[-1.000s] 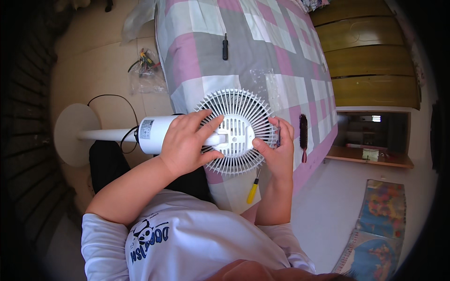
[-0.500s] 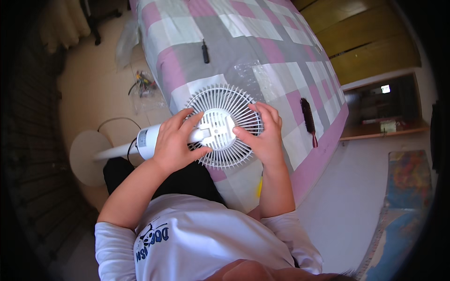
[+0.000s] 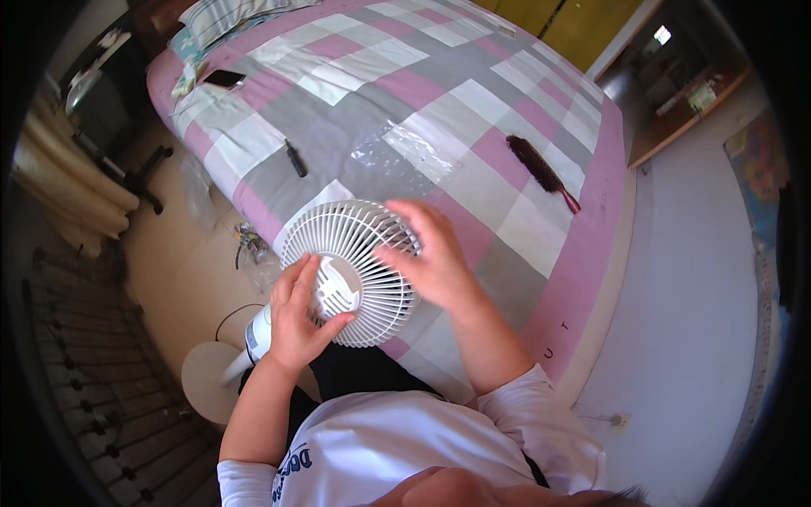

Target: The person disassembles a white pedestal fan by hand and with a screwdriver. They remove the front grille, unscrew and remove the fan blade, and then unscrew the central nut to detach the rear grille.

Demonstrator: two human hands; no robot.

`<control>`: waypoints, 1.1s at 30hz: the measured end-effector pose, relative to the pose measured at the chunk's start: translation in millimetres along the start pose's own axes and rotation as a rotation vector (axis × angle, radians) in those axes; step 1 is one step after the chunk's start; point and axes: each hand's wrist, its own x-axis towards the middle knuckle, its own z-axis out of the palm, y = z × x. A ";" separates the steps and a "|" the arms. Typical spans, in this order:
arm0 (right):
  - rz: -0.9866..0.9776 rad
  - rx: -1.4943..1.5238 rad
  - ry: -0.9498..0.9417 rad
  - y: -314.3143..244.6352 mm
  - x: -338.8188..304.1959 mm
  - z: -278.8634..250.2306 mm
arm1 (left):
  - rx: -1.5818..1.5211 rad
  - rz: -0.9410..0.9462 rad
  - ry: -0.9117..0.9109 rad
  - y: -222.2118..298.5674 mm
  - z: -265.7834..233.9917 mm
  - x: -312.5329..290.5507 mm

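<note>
A white pedestal fan (image 3: pixel 390 291) leans over my lap, the slatted guard of its round head facing up. My left hand (image 3: pixel 297 321) grips it at the hub, thumb and fingers spread around the back of the motor housing. Its white pole runs down to a round base (image 3: pixel 203 389) on the floor. My right hand (image 3: pixel 435 258) hovers at the guard's right edge, slightly blurred, fingers apart and holding nothing. I cannot tell whether its fingertips touch the slats.
A checked bed (image 3: pixel 507 245) lies ahead, bearing a dark screwdriver (image 3: pixel 295 158), a clear plastic bag (image 3: pixel 414 156), a hairbrush (image 3: pixel 541 173) and a phone (image 3: pixel 225 79). Bagged small parts (image 3: pixel 251 245) lie on the floor at left. A railing (image 3: pixel 101 363) stands at far left.
The view has swung, bringing more of the bed in. The fan head is tilted differently. My right hand has come off its hold on the guard, while my left stays at the hub.
</note>
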 end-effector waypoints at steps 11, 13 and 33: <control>0.612 -0.668 -0.030 194.9 17.1 -41.9 | 0.040 0.015 -0.060 -10.5 3.2 -4.6; 0.530 -0.806 -0.061 200.1 19.0 -37.8 | 0.034 0.013 -0.059 -10.5 2.9 -5.4; 0.296 -0.634 0.112 224.5 88.7 14.1 | 0.061 0.039 -0.048 -11.4 2.0 -2.4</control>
